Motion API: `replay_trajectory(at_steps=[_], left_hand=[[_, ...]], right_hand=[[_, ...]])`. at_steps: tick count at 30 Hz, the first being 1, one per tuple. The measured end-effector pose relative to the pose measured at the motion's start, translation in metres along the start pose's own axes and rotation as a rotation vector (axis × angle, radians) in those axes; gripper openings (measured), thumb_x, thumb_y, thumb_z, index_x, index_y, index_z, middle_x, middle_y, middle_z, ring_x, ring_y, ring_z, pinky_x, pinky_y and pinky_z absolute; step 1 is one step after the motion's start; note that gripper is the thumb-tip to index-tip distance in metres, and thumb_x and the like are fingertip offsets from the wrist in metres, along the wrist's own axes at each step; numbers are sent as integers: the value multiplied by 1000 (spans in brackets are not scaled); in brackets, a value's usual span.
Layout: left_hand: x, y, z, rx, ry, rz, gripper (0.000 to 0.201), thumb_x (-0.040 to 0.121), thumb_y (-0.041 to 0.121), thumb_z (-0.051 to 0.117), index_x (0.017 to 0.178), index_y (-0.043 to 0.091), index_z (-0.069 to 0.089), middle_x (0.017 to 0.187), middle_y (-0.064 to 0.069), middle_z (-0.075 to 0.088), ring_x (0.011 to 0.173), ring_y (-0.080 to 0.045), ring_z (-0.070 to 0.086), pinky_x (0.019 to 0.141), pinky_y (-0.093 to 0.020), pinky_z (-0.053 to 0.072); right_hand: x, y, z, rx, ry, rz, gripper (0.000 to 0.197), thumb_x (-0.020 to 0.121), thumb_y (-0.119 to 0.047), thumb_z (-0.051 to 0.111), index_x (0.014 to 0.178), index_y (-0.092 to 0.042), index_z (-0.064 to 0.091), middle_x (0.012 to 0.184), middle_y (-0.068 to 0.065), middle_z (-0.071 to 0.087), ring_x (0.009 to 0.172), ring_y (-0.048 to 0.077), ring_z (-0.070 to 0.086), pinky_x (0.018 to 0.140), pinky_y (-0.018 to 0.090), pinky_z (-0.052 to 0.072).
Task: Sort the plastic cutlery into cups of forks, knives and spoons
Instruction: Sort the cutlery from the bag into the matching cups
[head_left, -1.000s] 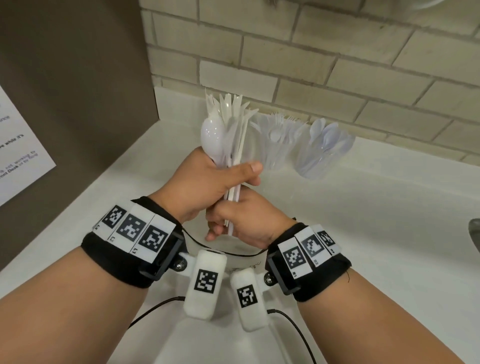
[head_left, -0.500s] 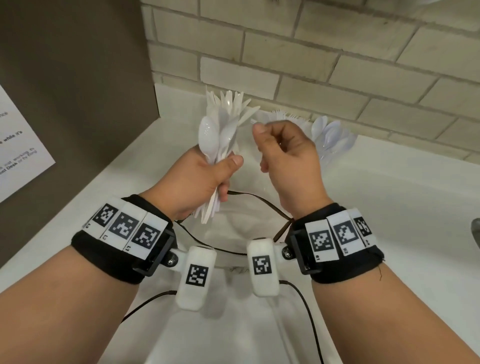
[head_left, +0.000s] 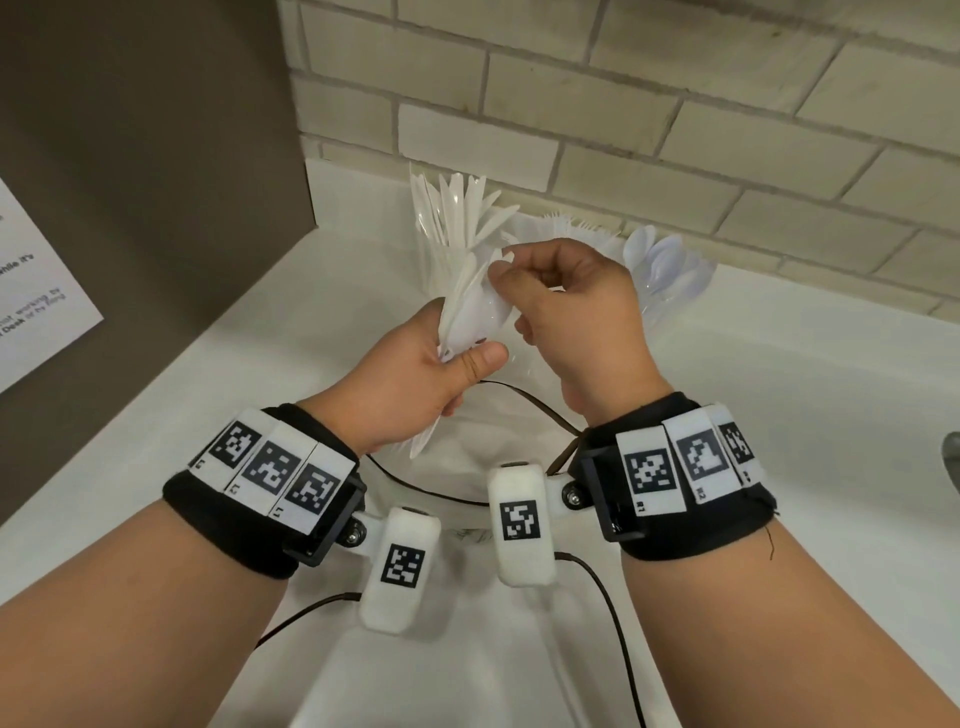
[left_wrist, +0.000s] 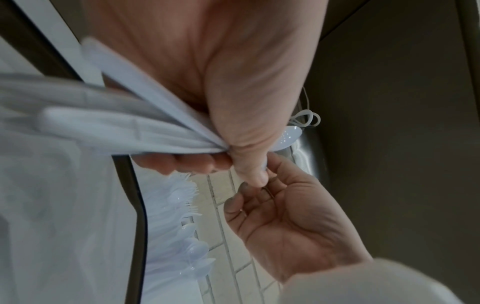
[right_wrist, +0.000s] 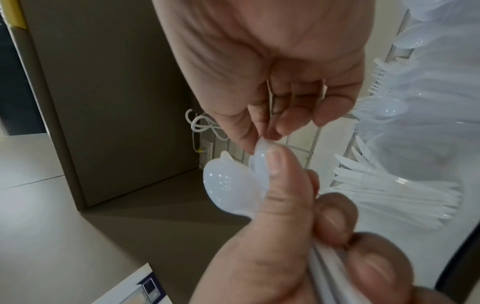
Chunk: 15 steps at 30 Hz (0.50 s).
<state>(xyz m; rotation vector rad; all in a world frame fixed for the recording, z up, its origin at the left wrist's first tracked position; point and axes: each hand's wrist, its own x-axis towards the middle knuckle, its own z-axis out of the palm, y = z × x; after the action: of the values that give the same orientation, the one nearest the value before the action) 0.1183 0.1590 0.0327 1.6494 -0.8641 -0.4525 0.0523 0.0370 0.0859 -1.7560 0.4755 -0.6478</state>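
A bundle of white cutlery (head_left: 470, 306) sits clamped in the left hand (head_left: 410, 379); the right hand (head_left: 571, 306) pinches a glossy spoon bowl (right_wrist: 259, 160) at its top. Behind, clear cups of knives (head_left: 457, 218), forks (head_left: 576, 228) and spoons (head_left: 665, 265) look well filled, so I judge little remains.

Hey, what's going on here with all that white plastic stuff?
A person is sorting plastic cutlery at a white counter. The left hand grips a bunch of mixed pieces, and the right hand pinches the tip of a spoon in that bunch. Against the brick wall stand three clear cups: knives, forks and spoons.
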Motion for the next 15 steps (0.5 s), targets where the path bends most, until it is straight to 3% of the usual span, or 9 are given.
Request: replay_trajectory(at_steps=[2, 5, 8, 12, 15], left_hand=[[0, -4, 0, 88, 20, 3, 49, 86, 40, 64, 124, 15, 47, 84, 4, 58, 61, -7, 56, 61, -33, 51], [-1, -7, 1, 233, 54, 29, 56, 83, 47, 63, 123, 12, 45, 92, -1, 61, 79, -18, 61, 71, -37, 54], [-3, -8, 1, 337, 81, 45, 44, 85, 41, 62, 113, 10, 46, 87, -2, 60, 76, -20, 58, 66, -26, 45], [-4, -5, 2, 422, 97, 72, 43, 86, 43, 60, 107, 8, 45, 82, -5, 59, 72, -21, 58, 62, -29, 43], [-2, -1, 2, 443, 103, 93, 41, 88, 41, 60, 107, 9, 44, 80, -1, 57, 70, -19, 57, 60, -28, 43]], right_hand=[[0, -2, -3, 51, -25, 62, 7, 85, -13, 67, 80, -18, 67, 71, -7, 64, 60, 7, 56, 54, 17, 45], [0, -5, -6, 103, -48, 118, 10, 86, -10, 62, 79, -17, 65, 76, -4, 65, 61, 8, 57, 51, 17, 45], [4, -6, -10, 140, 11, 148, 14, 89, -12, 57, 78, -20, 60, 76, -4, 63, 65, 12, 57, 60, 26, 45], [3, -4, -8, 198, 74, 145, 14, 92, -16, 53, 79, -20, 56, 83, 0, 63, 74, 16, 58, 66, 27, 44], [-1, 4, -1, 136, 31, 141, 24, 90, -23, 60, 73, -10, 51, 79, 7, 56, 72, 19, 51, 65, 29, 40]])
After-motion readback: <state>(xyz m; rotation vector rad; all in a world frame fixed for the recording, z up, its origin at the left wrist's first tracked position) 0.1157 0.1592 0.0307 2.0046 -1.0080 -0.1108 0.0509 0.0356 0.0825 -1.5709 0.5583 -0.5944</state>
